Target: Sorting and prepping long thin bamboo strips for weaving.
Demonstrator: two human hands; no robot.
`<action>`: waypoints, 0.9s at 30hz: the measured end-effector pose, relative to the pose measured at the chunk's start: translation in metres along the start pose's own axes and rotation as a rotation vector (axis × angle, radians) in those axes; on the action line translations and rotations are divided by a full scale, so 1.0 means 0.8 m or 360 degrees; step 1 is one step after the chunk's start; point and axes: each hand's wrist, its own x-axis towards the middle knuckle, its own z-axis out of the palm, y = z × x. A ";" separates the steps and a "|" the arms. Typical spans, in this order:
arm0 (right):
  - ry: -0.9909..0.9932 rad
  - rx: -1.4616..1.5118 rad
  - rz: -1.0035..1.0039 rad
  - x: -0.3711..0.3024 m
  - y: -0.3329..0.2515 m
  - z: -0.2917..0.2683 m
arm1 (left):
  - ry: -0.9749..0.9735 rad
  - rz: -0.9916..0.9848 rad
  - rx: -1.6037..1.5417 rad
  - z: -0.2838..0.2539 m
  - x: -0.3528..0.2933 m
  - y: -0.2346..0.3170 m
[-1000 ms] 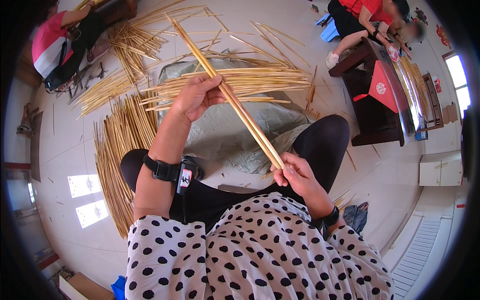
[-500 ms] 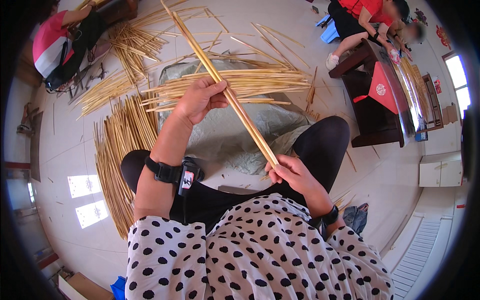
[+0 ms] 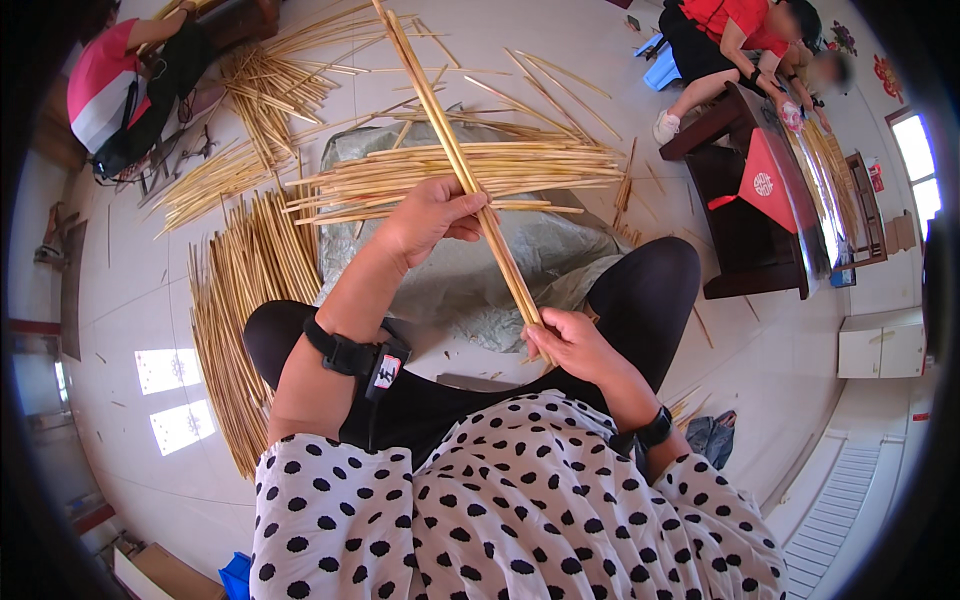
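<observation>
A few long yellow-brown reed-like stalks (image 3: 437, 108) are held slantwise in front of me, running from the far side down to my lap. My left hand (image 3: 437, 220) is closed round their middle, thumb on top. Near their lower end my right hand (image 3: 567, 340) grips the same stalks, with the tips poking out just below its fingers. Behind them a loose pile of similar stalks (image 3: 560, 168) lies crosswise on a grey-green plastic sheet (image 3: 440, 295) between my knees.
A thick row of stalks (image 3: 250, 300) lies on the tiled floor at my left. More stalks (image 3: 270, 95) are scattered farther off. One person (image 3: 105, 95) sits at the far left; another person in red (image 3: 735, 40) leans over a dark wooden table (image 3: 740, 250) at the right.
My left hand has shifted right and slightly nearer. The stalks now stand steeper, and my right hand has moved a little to the left, with the lower ends showing beneath it.
</observation>
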 end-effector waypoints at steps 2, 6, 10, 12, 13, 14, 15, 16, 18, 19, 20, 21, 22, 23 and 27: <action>0.0049 0.0132 0.0041 0.003 -0.006 0.003 | -0.0026 -0.0008 0.0006 0.000 0.003 -0.005; 0.0157 0.0136 -0.0242 0.011 -0.005 0.008 | -0.0069 -0.0051 -0.0003 0.004 0.002 -0.006; 0.0272 -0.0045 -0.0212 0.013 -0.010 0.010 | -0.0096 -0.0041 -0.0010 0.006 -0.001 -0.006; 0.0342 -0.0169 -0.0244 0.014 -0.011 0.011 | -0.0104 -0.0033 -0.0024 0.006 0.000 -0.009; 0.0401 -0.0229 -0.0314 0.015 -0.011 0.011 | -0.0104 -0.0032 -0.0024 0.007 0.000 -0.008; 0.0460 -0.0290 -0.0383 0.016 -0.011 0.012 | -0.0114 -0.0028 0.0006 0.009 -0.001 -0.007; 0.0461 -0.0290 -0.0383 0.017 -0.010 0.012 | -0.0125 -0.0024 0.0037 0.010 -0.001 -0.006; 0.0458 -0.0256 -0.0381 0.017 -0.009 0.013 | -0.0124 -0.0023 0.0037 0.010 -0.002 -0.006; 0.0456 -0.0223 -0.0380 0.017 -0.010 0.014 | -0.0126 -0.0037 0.0061 0.011 -0.003 -0.006; 0.0447 -0.0206 -0.0363 0.017 -0.011 0.014 | -0.0127 -0.0036 0.0062 0.011 -0.004 -0.006; 0.0438 -0.0189 -0.0346 0.017 -0.012 0.015 | -0.0153 -0.0025 0.0069 0.012 -0.004 -0.005; 0.0440 -0.0189 -0.0346 0.017 -0.013 0.015 | -0.0179 -0.0014 0.0076 0.012 -0.004 -0.004; 0.0435 -0.0190 -0.0342 0.016 -0.014 0.015 | -0.0180 -0.0013 0.0076 0.012 -0.004 -0.005; 0.0431 -0.0191 -0.0338 0.016 -0.015 0.015 | -0.0190 -0.0007 0.0060 0.012 -0.004 -0.006; 0.0410 -0.0150 -0.0310 0.018 -0.024 0.011 | -0.0201 0.0013 0.0040 0.012 -0.004 -0.008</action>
